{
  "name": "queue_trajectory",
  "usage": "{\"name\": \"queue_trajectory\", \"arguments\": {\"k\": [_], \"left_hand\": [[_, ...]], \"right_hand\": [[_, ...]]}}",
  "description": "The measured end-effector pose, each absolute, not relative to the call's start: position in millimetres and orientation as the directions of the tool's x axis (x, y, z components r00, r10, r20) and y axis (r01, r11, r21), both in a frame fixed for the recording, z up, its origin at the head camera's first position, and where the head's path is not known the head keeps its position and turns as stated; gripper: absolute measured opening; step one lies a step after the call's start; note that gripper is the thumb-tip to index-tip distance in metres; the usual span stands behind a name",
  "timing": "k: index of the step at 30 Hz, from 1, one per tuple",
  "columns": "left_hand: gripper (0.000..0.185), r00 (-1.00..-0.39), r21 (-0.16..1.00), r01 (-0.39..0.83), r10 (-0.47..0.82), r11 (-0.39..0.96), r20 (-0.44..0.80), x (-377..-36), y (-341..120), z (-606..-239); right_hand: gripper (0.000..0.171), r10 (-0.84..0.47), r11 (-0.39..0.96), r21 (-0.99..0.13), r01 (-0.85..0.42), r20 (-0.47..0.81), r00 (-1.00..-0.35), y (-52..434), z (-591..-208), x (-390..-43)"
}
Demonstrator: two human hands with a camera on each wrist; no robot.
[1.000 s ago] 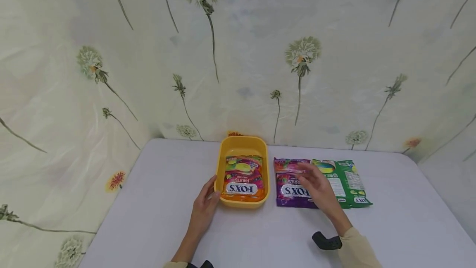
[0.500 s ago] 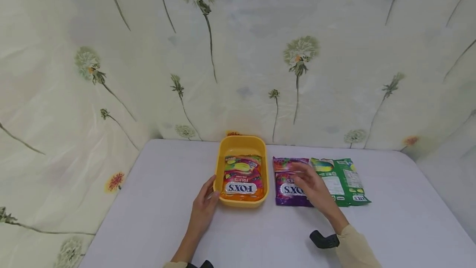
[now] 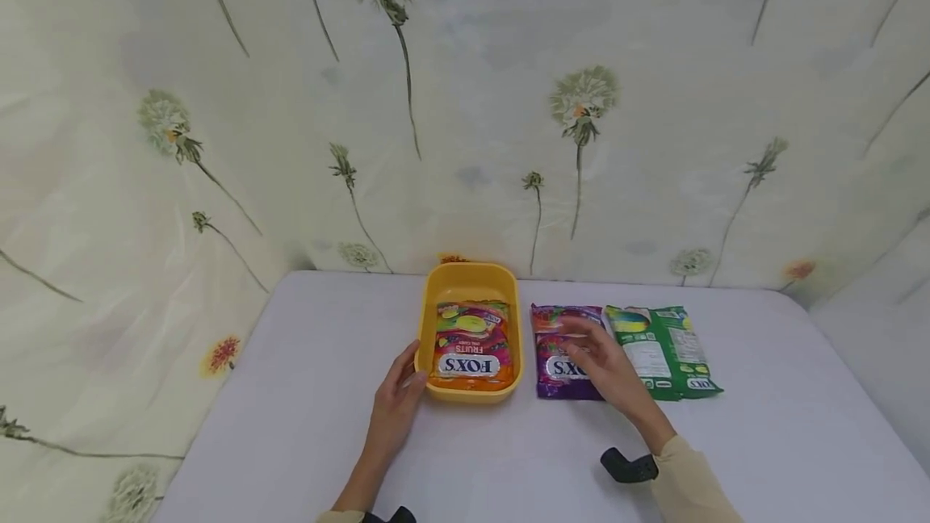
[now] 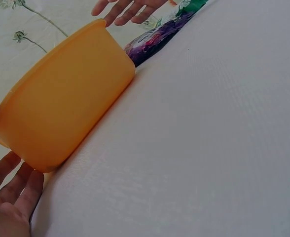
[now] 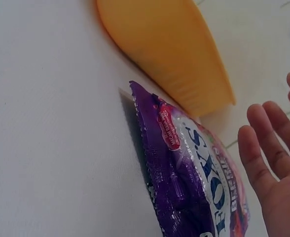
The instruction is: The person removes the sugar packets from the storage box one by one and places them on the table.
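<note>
A: Where's the right hand (image 3: 606, 366) now?

B: Over the purple candy bag (image 3: 563, 353), which lies flat on the table (image 3: 291, 426) just right of the yellow tub (image 3: 471, 281). The fingers are spread and nearly straight, holding nothing. In the right wrist view the palm stands just off the bag's printed face, so I'd call it hovering or barely touching, not gripping.

A: Anything different from a second ago?

B: The hand has slid left. Earlier it lay across the seam between the purple bag and the green bag (image 3: 664, 349); now it sits squarely over the purple one, and the green bag shows almost whole. The bags themselves haven't shifted.

A: So what do you make of that?

B: My guess is the purple bag is the one being singled out, though no grasp has formed yet.

A: And the left hand (image 3: 395, 406)?

B: Unchanged. It rests at the tub's near left corner, fingers relaxed against the wall and thumb near the rim, steadying rather than clutching. An orange fruit-candy bag (image 3: 472, 345) already lies inside the tub.
</note>
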State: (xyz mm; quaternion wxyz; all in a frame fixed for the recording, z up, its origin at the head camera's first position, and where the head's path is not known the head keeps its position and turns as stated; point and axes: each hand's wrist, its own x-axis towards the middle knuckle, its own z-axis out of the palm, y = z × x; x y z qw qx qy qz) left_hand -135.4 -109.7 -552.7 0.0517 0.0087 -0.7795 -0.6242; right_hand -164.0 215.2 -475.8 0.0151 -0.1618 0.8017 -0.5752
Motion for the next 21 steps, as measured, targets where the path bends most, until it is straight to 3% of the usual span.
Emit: {"name": "queue_trajectory", "arguments": {"k": [11,18,21], "left_hand": [[0.048,-0.993,0.972,0.072,-0.073,0.224,0.091,-136.0,-110.0,-552.9],[0.049,-0.998,0.974,0.032,-0.052,0.225,0.045,-131.4,-108.6,-538.8],[0.050,-0.998,0.972,0.033,-0.042,0.233,0.044,-126.0,-107.8,-525.9]], "right_hand": [[0.043,-0.325,0.299,-0.926,-0.231,0.129,-0.937,206.7,-474.2,-164.8],[0.040,-0.393,0.263,-0.896,-0.359,0.240,-0.888,198.6,-472.8,-167.1],[0.040,-0.390,0.266,-0.899,-0.347,0.229,-0.892,194.3,-471.3,-166.5]]}}
